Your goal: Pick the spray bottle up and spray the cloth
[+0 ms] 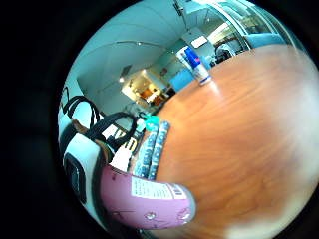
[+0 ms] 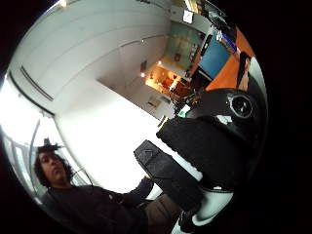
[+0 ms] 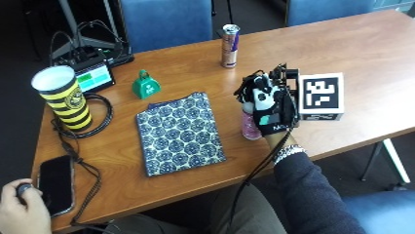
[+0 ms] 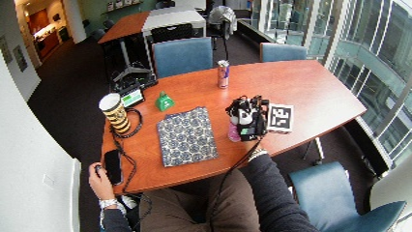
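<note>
Spray bottle (image 3: 250,126), pink, is held upright in right hand (image 3: 269,108), fingers curled round it, near counter (image 3: 363,58) front edge. Cloth (image 3: 179,131) is laid flat beside it, toward counter's left end; nozzle direction cannot be told.

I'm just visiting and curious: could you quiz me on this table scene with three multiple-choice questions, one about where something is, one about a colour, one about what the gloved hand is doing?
1. Where does the patterned cloth lie?
A. flat on the table
B. draped over a chair
C. over the can

2. What colour is the small bell?
A. red
B. green
C. white

3. What is the gloved right hand doing?
A. resting flat on the cloth
B. holding the phone
C. gripping the pink spray bottle

Answers: 1 A, the cloth is spread on the wood; 2 B, the bell is plainly green; 3 C, the fingers curl round the bottle beside the cloth.
</note>
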